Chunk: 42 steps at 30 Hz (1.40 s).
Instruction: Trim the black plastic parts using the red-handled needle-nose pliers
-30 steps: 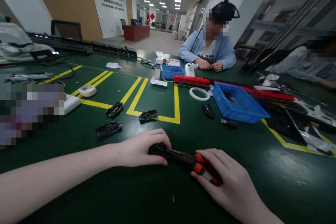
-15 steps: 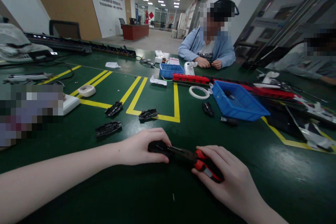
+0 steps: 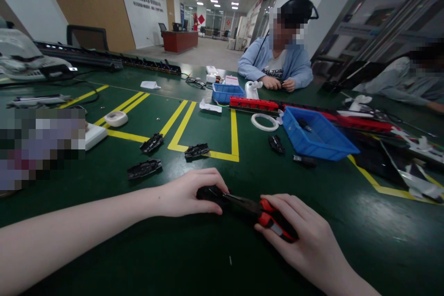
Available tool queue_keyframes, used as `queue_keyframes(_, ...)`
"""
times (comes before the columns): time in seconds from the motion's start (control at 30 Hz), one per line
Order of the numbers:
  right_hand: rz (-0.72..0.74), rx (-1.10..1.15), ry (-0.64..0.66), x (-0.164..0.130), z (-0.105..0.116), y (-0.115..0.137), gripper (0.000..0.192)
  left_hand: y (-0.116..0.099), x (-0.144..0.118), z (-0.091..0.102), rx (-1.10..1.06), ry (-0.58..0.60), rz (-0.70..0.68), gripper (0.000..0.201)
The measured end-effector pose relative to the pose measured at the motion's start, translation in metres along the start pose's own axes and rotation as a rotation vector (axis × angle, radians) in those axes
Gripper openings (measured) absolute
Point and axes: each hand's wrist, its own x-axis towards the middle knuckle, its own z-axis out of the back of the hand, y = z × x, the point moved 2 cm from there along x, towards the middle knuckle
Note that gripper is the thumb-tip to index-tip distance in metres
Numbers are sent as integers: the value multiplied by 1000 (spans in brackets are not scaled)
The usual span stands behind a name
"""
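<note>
Little has moved since the earlier frame: both hands stay low on the green table (image 3: 215,268), and only the view has shifted slightly. The left hand (image 3: 187,194) clamps a small black part (image 3: 209,192) against the table, its fingers hiding most of it, so its shape is hard to make out. The right hand (image 3: 305,240) grips the red handles of the pliers (image 3: 258,212), whose dark nose reaches the part. Handle ends are covered by the palm.

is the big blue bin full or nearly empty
Nearly empty: the blue bin shows mostly bare floor, with only a small dark part lying near its back wall.
</note>
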Motion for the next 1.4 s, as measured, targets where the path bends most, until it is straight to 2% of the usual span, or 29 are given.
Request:
queue_keyframes(0.8, 25, -36, -29, 0, 1, 0, 34, -1, -1, 0, 30, -16, -16, 27)
queue_keyframes(1.23, -61, 91, -7, -2, -3, -3, 34, 1, -1, -1, 7, -73, -55, 28)
queue_keyframes(1.4, -66, 120, 2, -5, -6, -4, 34, -2, -2, -1, -1, -53, -52, 28)
